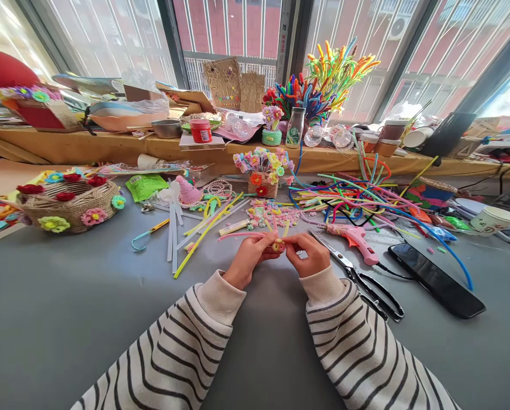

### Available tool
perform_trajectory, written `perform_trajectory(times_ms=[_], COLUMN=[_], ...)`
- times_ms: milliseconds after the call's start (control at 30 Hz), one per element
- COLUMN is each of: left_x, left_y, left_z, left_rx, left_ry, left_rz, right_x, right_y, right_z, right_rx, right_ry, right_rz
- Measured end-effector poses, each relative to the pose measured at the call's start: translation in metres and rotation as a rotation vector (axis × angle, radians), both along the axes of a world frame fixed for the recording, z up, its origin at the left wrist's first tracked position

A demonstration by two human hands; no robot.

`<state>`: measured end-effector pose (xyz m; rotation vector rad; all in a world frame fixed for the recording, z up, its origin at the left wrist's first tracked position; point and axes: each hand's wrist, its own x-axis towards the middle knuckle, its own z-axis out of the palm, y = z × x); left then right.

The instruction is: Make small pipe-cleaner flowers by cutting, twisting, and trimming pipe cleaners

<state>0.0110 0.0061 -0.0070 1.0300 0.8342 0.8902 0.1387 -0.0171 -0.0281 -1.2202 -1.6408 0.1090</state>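
A small pink and yellow pipe-cleaner flower [278,245] is pinched between my two hands above the grey table. Thumb and fingers of my left hand [250,257] close on it from the left, and a pink pipe-cleaner end sticks out past that hand. My right hand [309,254] grips its right side with fingertips bent inward. Short pink and yellow ends rise from the flower; its back is hidden by my fingers. Just beyond lies a heap of small pastel pieces [274,213]. Large scissors [361,279] and a pink glue gun [357,239] rest beside my right hand.
Right of the scissors lies a black phone [436,279]. Loose pipe cleaners [349,199] are heaped behind the glue gun. Glue sticks [172,239] and a hooked blue-and-orange tool [150,233] lie leftward. A twine basket [69,208] stands far left, a flower pot [263,182] at the back.
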Motion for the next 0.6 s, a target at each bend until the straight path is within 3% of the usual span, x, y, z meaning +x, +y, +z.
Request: perform_trajectory(times_ms=[167,367,600], left_x=[-0.0017,-0.0026,-0.0035], left_y=[-0.0008,0.0018,0.0035], left_z=[0.0003,-0.0025,-0.005], left_rx=[-0.002,-0.04,-0.045], left_ry=[0.014,-0.062,-0.071], left_rz=[-0.006,-0.005,-0.036], right_x=[-0.0006,-0.0023,0.0052], right_y=[0.001,0.0019,0.0054], right_z=[-0.0028,-0.0038,-0.0054], right_rx=[-0.009,-0.096,0.066], right_ry=[0.008,0.256,-0.147], right_rz=[0.013,0.004,-0.066])
